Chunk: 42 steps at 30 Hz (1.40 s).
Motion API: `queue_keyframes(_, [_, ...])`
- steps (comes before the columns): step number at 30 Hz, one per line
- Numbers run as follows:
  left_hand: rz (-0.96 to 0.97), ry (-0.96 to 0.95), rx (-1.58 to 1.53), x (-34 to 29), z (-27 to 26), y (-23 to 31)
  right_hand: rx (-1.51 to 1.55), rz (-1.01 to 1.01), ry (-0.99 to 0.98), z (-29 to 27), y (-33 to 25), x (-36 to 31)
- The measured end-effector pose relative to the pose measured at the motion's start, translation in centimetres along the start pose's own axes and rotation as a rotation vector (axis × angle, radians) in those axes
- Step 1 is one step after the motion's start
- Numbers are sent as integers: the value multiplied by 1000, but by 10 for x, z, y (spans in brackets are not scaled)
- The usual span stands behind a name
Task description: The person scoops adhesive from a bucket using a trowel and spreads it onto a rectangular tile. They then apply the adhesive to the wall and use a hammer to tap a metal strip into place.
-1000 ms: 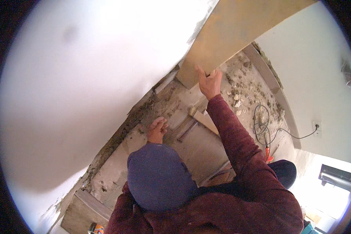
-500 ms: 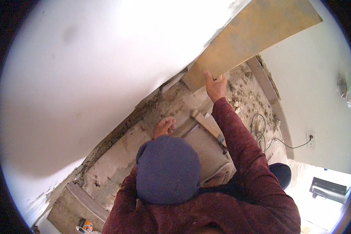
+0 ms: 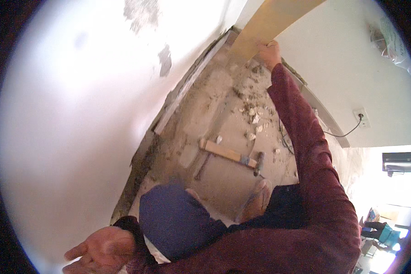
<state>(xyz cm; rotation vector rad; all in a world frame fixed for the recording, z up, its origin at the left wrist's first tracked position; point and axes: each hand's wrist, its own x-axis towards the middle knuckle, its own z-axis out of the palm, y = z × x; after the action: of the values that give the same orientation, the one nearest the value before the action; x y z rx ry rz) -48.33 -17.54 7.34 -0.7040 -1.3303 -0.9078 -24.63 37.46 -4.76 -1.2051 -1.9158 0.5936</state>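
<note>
My right hand [image 3: 269,55], arm stretched far forward, grips the lower end of a long tan board [image 3: 276,20]. The board leans up toward the wall corner, and its top runs out of view. At lower left my left hand [image 3: 104,250] is held palm up with the fingers apart and nothing in it, close to the white wall. On the dusty floor between my arms lies a hammer [image 3: 228,153] with a wooden handle, its head toward the right. A thin dark bar [image 3: 203,165], perhaps a chisel, lies beside the handle.
Rubble [image 3: 253,114] is scattered over the floor [image 3: 201,102]. A rough, broken strip [image 3: 144,157] runs along the base of the left wall [image 3: 73,137]. A cable is plugged into a socket [image 3: 361,117] on the right wall. My bent knee [image 3: 173,221] is at lower centre.
My right hand has carried the board forward toward the corner. My left hand has drawn back from the floor to the lower left and opened. The view has shifted, showing the hammer fully.
</note>
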Motion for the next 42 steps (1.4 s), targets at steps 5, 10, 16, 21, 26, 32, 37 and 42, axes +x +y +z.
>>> queue_keyframes(5, [197, -235, 655, -22, 16, -38, 151, -57, -38, 51, 33, 42])
queue_keyframes(10, [213, -300, 572, -48, 13, -50, -43, -207, -38, 77, 40, 54])
queue_keyframes(16, [217, -354, 543, -58, 12, -52, -30, -100, -135, 71, 23, 49])
queue_keyframes(21, [206, -370, 531, -62, 9, -56, 111, -14, -54, 75, 17, 41])
queue_keyframes(26, [209, -383, 524, -60, 1, -61, 35, -57, -66, 76, 10, 38])
queue_keyframes(32, [214, -400, 492, -54, -10, -64, 133, -50, -50, 79, 15, 33])
queue_keyframes(37, [217, -401, 445, -50, -22, -69, 51, -112, -4, 80, 25, 40])
queue_keyframes(42, [225, -402, 455, -44, -30, -72, 89, -78, -72, 79, 17, 42])
